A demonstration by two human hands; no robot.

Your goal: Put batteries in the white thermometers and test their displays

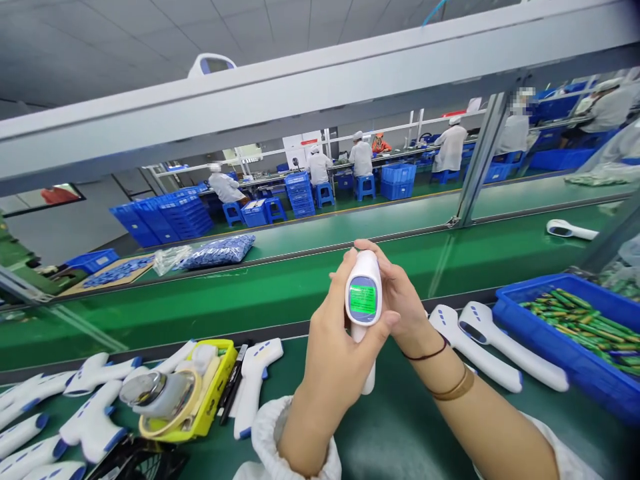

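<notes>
Upright in front of me is a white infrared thermometer [367,265], its small screen [363,300] lit green and facing me; the text on it is too small to read. My left hand [327,343] is closed round the handle, with the handle's lower end showing below. From the right, my right hand [404,301] is closed against the thermometer's far side, its fingertips meeting the left ones at the top. Two more white thermometers [475,353] lie on the green bench to the right of my hands. Another thermometer [255,380] lies to their left.
A yellow basket [215,393] holds a jar [155,393]; black pens [233,383] lie beside it. Several thermometers [95,420] crowd the left. A blue bin [505,300] of green batteries stands right. Behind runs a green conveyor [300,287]; a metal post [477,167] rises beyond.
</notes>
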